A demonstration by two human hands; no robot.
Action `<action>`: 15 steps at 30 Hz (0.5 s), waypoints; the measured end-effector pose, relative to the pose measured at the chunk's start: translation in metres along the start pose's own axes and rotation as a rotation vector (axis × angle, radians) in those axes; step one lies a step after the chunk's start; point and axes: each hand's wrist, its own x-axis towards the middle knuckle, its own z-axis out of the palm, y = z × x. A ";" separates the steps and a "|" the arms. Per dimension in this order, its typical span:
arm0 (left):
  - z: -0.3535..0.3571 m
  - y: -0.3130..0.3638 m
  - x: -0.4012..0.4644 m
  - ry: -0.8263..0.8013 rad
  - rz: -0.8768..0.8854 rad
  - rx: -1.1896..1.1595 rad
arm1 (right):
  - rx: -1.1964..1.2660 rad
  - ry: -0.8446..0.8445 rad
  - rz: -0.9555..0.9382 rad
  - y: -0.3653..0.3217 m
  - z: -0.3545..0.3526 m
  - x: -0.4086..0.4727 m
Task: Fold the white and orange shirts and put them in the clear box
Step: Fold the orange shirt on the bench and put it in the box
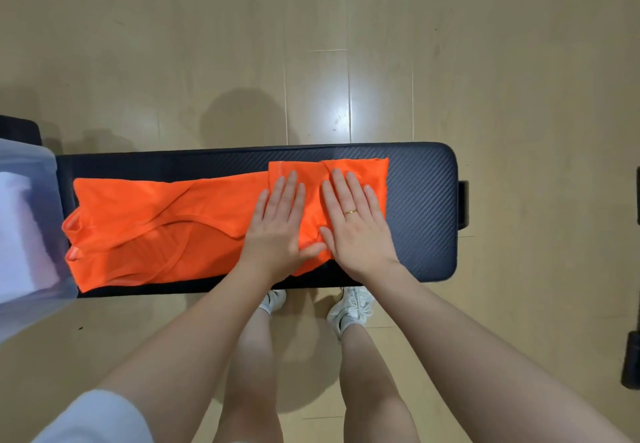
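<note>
The orange shirt [156,228] lies stretched along the black padded bench [422,207], its right end folded over into a doubled panel. My left hand [280,221] and my right hand [353,221] lie side by side, flat with straight fingers, pressing on that folded end. At the left edge of the view stands the clear box [41,179] with the white shirt [17,228] inside it.
The bench stands on a pale wooden floor. My feet in white shoes [349,307] are just in front of it. A black object [632,359] lies on the floor at the right edge. The bench's right end is bare.
</note>
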 end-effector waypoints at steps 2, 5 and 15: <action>0.006 -0.008 -0.002 -0.055 0.003 0.033 | -0.047 -0.053 -0.018 0.003 0.008 0.009; 0.006 -0.010 -0.006 -0.051 0.128 0.029 | -0.051 -0.061 -0.014 0.015 0.014 0.015; -0.006 -0.005 -0.008 0.101 0.116 -0.048 | 0.004 -0.131 0.033 0.029 0.006 0.001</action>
